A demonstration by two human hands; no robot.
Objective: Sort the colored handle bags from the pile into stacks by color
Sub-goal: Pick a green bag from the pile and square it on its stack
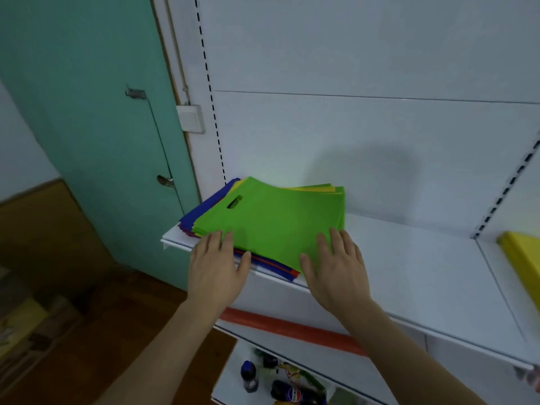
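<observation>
Fingers (327,244) of both hands lay flat and spread on the green non-woven handle bag (271,220); I'd pinch its near corners and peel it off alone.

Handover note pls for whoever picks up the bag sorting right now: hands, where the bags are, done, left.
Left hand: open, fingers flat on the near left edge of the green bag.
Right hand: open, fingers flat on its near right corner.
Neither hand grips anything.
Bags: mixed pile at the left end of the white shelf, green on top, yellow, blue and red edges showing below.
Yellow stack at the far right of the shelf, cut off by the frame.
Done: seemingly only yellow started.
Left: lift off the green bags, start a green stack, then sort the rest by colour.
</observation>
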